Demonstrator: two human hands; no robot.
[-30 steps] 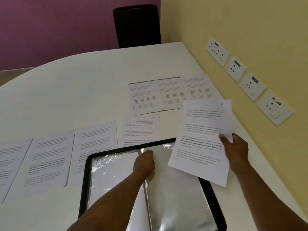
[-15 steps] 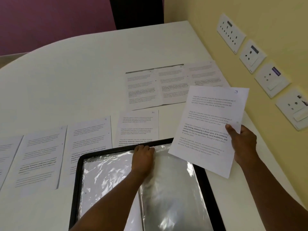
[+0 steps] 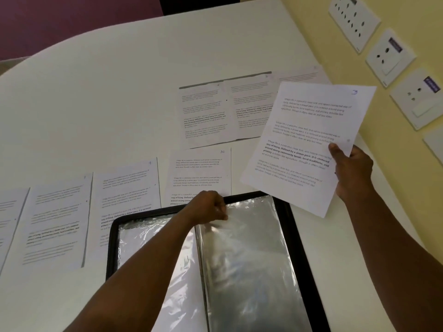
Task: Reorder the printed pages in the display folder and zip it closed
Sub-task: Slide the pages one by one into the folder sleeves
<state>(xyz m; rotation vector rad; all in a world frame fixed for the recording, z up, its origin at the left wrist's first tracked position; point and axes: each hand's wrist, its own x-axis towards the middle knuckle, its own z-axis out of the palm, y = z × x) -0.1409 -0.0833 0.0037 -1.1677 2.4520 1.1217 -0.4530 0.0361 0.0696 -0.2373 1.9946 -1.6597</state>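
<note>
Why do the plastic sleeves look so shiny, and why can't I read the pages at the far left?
Head view: the folder's sleeves catch glare in pale patches near the left hand; the far-left pages are smeared by blur, while the page in the right hand is sharper; the table edge curves, which suggests wide-angle distortion.

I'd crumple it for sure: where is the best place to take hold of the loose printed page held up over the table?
Probably by its right edge, from the right. The printed page hangs tilted in the air with that edge free, and the right hand already pinches it there, thumb on the printed face. The left hand is busy at the top of a plastic sleeve in the display folder.
</note>
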